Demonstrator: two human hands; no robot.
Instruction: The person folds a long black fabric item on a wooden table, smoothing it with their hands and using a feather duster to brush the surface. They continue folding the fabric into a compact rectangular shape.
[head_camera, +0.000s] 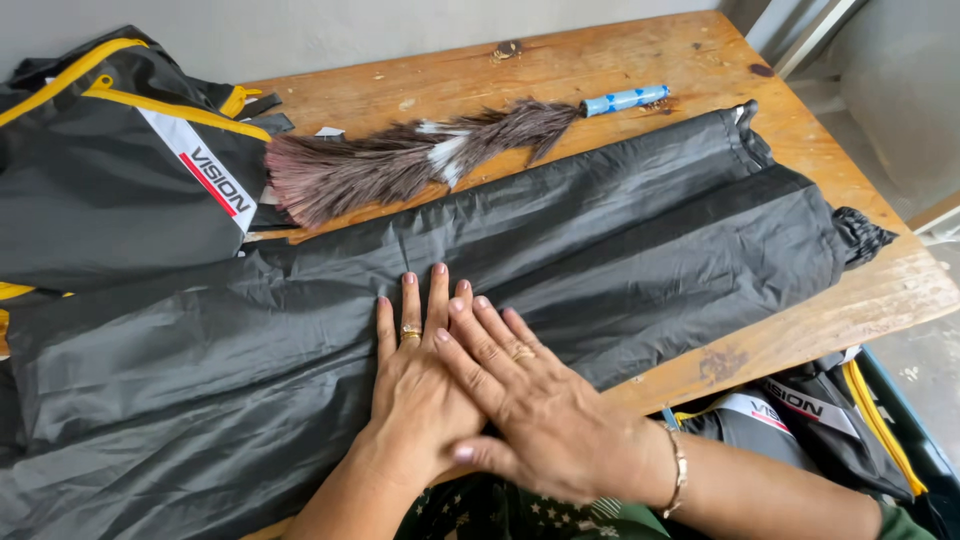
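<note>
A pair of dark grey rain trousers (600, 230) lies stretched across the wooden table (620, 60), legs pointing right with gathered cuffs at the far end. My left hand (410, 385) presses flat on the fabric near the middle, fingers spread, a ring on one finger. My right hand (530, 400) lies flat too, partly overlapping the left hand, with a ring and a bracelet at the wrist. Neither hand grips anything.
A feather duster (420, 155) with a blue handle lies behind the trousers. A black and yellow jacket (110, 170) sits at the back left. More black and yellow garments (810, 420) fill a bin below the table's right front edge.
</note>
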